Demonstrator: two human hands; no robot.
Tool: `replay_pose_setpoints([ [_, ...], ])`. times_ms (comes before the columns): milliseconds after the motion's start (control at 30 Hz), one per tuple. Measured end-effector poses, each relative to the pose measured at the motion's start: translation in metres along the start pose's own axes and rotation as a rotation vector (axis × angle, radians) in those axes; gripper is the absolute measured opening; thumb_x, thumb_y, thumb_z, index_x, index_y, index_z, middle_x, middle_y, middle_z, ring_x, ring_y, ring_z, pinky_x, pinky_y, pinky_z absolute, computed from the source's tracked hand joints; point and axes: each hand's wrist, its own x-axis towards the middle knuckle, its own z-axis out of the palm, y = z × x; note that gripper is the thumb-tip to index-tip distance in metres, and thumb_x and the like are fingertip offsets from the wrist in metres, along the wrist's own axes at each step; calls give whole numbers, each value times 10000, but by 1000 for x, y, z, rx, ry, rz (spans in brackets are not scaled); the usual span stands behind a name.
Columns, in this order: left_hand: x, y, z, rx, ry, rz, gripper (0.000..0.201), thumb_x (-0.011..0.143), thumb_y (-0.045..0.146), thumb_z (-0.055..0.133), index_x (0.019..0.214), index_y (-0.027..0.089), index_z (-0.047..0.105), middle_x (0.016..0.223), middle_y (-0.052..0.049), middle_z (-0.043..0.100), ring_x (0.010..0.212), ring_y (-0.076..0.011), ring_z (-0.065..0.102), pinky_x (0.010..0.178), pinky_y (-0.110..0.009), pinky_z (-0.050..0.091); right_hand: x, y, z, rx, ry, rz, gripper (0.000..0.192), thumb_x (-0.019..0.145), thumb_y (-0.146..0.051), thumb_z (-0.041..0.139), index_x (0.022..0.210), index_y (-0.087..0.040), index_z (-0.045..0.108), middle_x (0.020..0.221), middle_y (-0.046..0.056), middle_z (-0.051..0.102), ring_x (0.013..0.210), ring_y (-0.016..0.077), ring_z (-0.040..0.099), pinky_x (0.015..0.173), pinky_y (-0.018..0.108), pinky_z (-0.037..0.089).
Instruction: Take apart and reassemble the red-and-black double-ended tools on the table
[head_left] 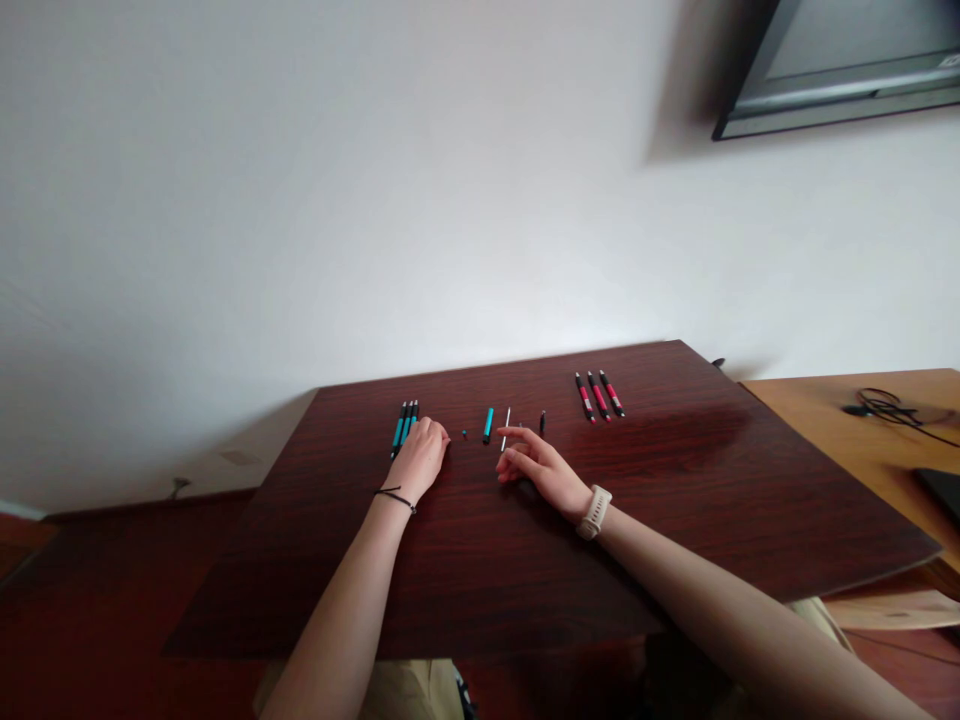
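Head view: left hand (pixel 421 458) curled, right hand (pixel 541 468) splayed.

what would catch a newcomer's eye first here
Most striking are the two hands on the dark wooden table: the left hand rests beside a group of teal pens, and the right hand reaches toward loose pen parts, among them a teal barrel. Three red pens lie in a neat row farther right, near the table's back edge.

Glossy dark wood table (pixel 675 500), plastic pens (pixel 403 427)
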Motion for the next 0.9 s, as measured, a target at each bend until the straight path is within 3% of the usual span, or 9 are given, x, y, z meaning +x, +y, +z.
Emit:
replay_pose_setpoints([
  [267,2,5,4,40,1,-23,137,942,130,592,826,204,584,896,-104,616,911,-283,610,893,-428,527,0,0,0,-31,1,-10,518,983,-490,690,1404,-216,564,928,40,738,811,190,732,778,347,562],
  [533,4,2,1,-4,22,-115,113,1014,177,566,910,218,577,872,-65,686,834,-247,672,794,-350,493,0,2,-1,-28,2,-6,524,985,-493,689,1405,-210,557,935,43,742,820,189,736,792,350,565],
  [900,9,5,0,-116,23,-127,126,942,109,597,927,224,648,939,-52,701,890,-227,682,837,-332,510,2,4,0,-25,-3,-5,544,977,-523,698,1401,-214,554,923,38,740,808,192,734,787,350,565],
])
